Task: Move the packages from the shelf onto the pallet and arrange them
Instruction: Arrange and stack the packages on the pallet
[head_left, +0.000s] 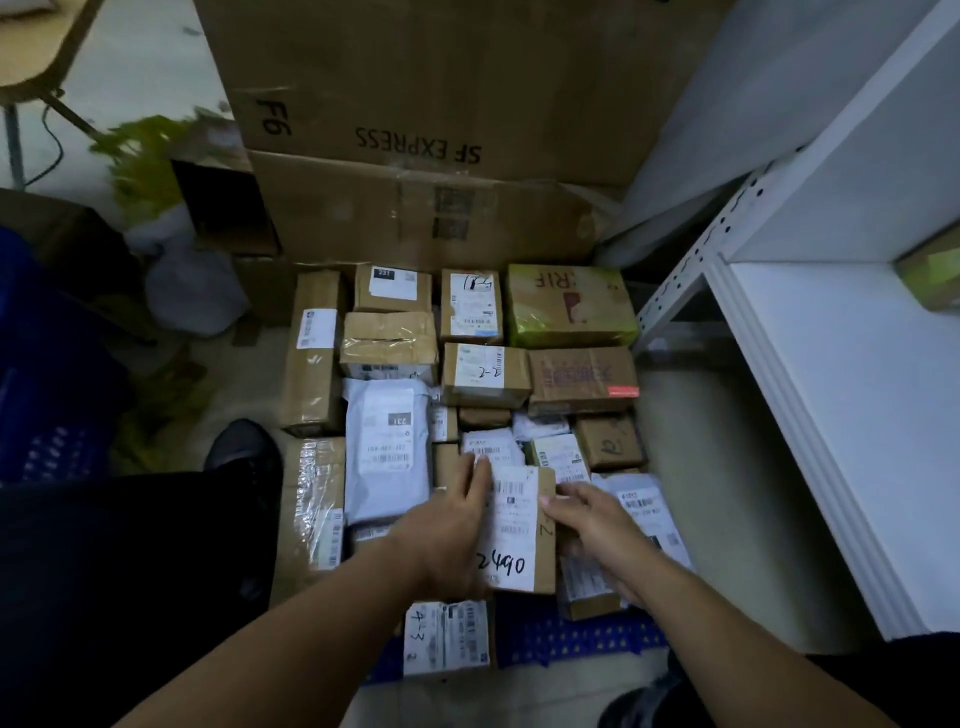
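Nearest, a white-labelled parcel marked "4-3" (447, 636) lies on the blue pallet (571, 640), whose grid shows bare just to its right. Just beyond it both hands are on a brown box with "2490" on its label (519, 530), over the near-middle of the pile. Right hand (597, 530) pinches the box's right edge, thumb on top, fingers curled under. Left hand (452, 525) lies along the left edge with fingers fairly straight over the label's far-left corner; its thumb is hidden, so I cannot tell if it grips or only presses. Left of the hands is a brown box wrapped in shiny tape (317, 499); beyond that, a grey mailer bag (387, 447) and a long brown box (314, 353). Farther on, rows of small brown parcels sit packed edge to edge, with a brown box with a red strip (582, 379) at right and a green box (569, 306) at far right. A big SF EXPRESS carton (426, 104) stands behind the pile. The white shelf (857, 415) runs along the right, with a green package (930, 270) on its far part.
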